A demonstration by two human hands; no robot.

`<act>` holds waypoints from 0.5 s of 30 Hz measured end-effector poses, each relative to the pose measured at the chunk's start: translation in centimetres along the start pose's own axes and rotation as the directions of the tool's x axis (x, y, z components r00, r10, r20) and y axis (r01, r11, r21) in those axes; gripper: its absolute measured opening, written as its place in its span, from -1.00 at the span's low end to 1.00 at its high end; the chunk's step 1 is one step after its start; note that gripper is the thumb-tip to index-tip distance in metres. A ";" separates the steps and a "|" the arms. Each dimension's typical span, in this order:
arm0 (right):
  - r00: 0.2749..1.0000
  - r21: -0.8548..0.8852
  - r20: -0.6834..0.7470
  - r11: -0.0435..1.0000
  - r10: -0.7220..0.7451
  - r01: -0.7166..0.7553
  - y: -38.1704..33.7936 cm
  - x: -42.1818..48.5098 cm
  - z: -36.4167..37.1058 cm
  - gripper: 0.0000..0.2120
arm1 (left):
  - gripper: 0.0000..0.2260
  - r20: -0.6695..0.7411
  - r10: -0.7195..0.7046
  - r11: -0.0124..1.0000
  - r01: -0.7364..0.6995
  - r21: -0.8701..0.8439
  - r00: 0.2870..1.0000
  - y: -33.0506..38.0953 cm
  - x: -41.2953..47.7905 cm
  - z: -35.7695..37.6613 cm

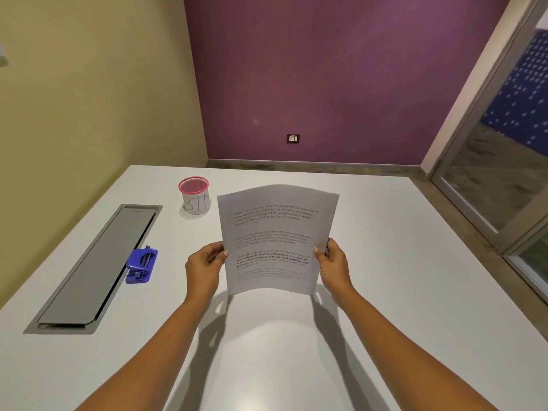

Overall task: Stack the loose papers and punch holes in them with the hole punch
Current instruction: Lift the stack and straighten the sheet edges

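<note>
**Both hands hold the papers upright over the table**

The left hand (204, 262) grips the left edge of the papers (275, 241), thumb on the printed face and the other fingers (214, 254) curled behind the sheet. The right hand (333, 262) pinches the right edge the same way. The papers stand nearly upright, bowed slightly, with their lower edge lifted off the white table (400, 292) and a shadow beneath. How many sheets are in the stack cannot be told.

The blue hole punch (141, 265) lies on the table to the left of the left hand, apart from it, just beside a long grey cable hatch (98, 268) set into the tabletop. Farther back stands a red mesh cup (194, 197) labelled "BIN", near the papers' top left corner. A wall socket (293, 139) sits low on the purple wall (326, 69) behind.
</note>
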State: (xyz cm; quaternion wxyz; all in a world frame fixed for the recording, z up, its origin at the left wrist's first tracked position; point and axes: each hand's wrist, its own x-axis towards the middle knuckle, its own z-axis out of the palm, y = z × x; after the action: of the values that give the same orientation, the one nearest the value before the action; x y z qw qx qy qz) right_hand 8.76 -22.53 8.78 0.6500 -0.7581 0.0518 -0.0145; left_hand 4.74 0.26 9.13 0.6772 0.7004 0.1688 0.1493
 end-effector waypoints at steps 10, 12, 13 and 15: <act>0.997 0.014 -0.040 0.997 -0.070 0.071 0.2 0.0 -0.5 -0.88 | -0.83 -0.073 0.043 0.998 -0.040 0.038 0.996 -0.1 0.1 -0.6; 0.995 0.013 -0.068 0.997 -0.077 0.078 0.3 0.0 -0.6 -0.88 | -0.82 -0.071 0.037 0.998 -0.033 0.049 0.997 -0.1 0.0 -0.6; 0.994 0.012 -0.078 0.997 -0.079 0.081 0.3 0.0 -0.6 -0.89 | -0.82 -0.068 0.035 0.998 -0.031 0.057 0.997 -0.1 0.0 -0.5; 0.992 0.015 -0.098 0.996 -0.083 0.085 0.2 0.0 -0.6 -0.90 | -0.80 -0.064 0.037 0.997 -0.033 0.064 0.997 0.1 0.0 -0.4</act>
State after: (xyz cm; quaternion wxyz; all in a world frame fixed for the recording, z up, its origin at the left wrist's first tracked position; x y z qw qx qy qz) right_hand 8.70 -23.13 8.68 0.6526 -0.7518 0.0514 -0.0794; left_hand 4.59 0.64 9.22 0.6463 0.7189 0.1832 0.1786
